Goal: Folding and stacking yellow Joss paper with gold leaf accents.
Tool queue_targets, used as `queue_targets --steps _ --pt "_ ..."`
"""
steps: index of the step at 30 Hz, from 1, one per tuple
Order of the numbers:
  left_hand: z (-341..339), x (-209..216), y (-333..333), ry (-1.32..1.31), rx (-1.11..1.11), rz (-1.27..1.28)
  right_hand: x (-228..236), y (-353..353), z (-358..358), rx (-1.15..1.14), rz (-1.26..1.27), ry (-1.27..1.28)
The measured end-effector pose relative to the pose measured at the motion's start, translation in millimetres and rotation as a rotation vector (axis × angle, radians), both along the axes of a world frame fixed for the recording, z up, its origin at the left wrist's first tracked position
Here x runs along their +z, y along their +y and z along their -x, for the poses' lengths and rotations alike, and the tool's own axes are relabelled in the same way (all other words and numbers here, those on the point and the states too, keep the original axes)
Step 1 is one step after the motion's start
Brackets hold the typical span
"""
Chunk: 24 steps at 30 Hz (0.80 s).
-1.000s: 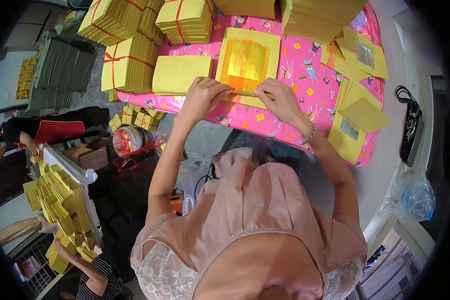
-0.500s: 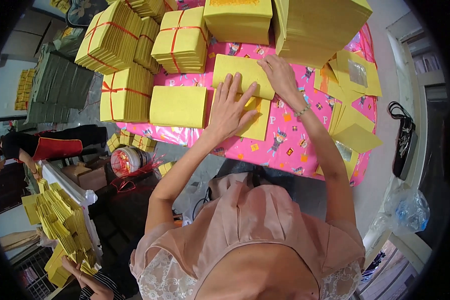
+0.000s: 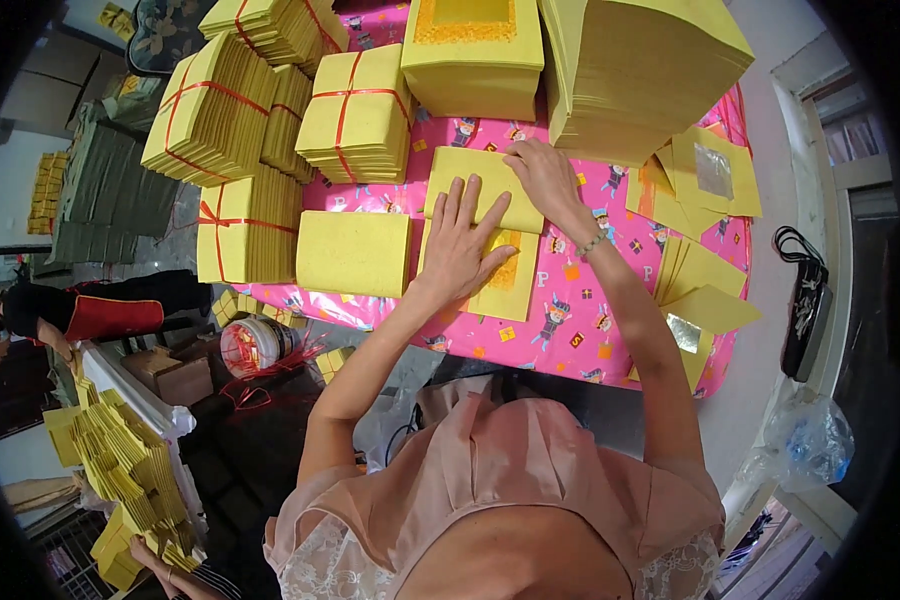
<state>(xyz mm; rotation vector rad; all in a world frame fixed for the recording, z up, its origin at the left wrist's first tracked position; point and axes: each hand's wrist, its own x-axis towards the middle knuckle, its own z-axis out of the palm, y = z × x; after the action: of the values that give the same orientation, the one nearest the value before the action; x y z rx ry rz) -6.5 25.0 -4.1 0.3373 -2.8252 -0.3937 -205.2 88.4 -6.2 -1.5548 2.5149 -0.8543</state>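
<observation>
My left hand (image 3: 463, 238) lies flat with fingers spread over a folded yellow paper envelope (image 3: 463, 165) on the table. Beneath its folded flap, the nearer panel shows an orange printed patch (image 3: 503, 265). At the envelope's far right edge, the curled fingers of my right hand (image 3: 547, 180) press close together on the paper. Just left of my left hand sits a neat yellow stack (image 3: 353, 252) without ties. Several bundles, such as one yellow bundle (image 3: 355, 115) tied with red ribbon, stand behind and to the left.
The table has a pink patterned cover (image 3: 570, 335). A tall yellow stack (image 3: 640, 80) stands at the back; loose windowed envelopes (image 3: 710, 170) lie to the right. At lower left, co-workers sit by a table of yellow envelopes (image 3: 130, 460). A white bucket (image 3: 255, 345) stands on the floor.
The whole view has shifted, so the table appears lower. My right fingertips have slid slightly left along the envelope's far edge. My left hand stays spread on the paper.
</observation>
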Motion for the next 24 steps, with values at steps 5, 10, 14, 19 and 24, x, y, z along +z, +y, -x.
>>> queue_targets --steps 5,10,14,19,24 --pt "0.9 -0.6 -2.3 0.0 -0.006 -0.021 -3.7 -1.9 0.9 0.0 0.013 0.005" --pt "3.6 -0.5 -1.2 -0.014 -0.017 -0.034 0.0 1.7 0.8 -0.004 -0.017 -0.001" --pt "2.8 -4.7 -1.6 -0.017 -0.025 -0.029 8.0 20.0 -19.6 -0.015 0.096 0.006" --pt "-1.4 -7.1 -1.0 -0.036 -0.01 -0.017 14.4 79.1 -75.4 0.143 -0.038 0.163" --pt "-1.6 -10.1 0.4 -0.041 -0.011 -0.038 6.9 101.7 -90.8 0.184 -0.176 0.093"
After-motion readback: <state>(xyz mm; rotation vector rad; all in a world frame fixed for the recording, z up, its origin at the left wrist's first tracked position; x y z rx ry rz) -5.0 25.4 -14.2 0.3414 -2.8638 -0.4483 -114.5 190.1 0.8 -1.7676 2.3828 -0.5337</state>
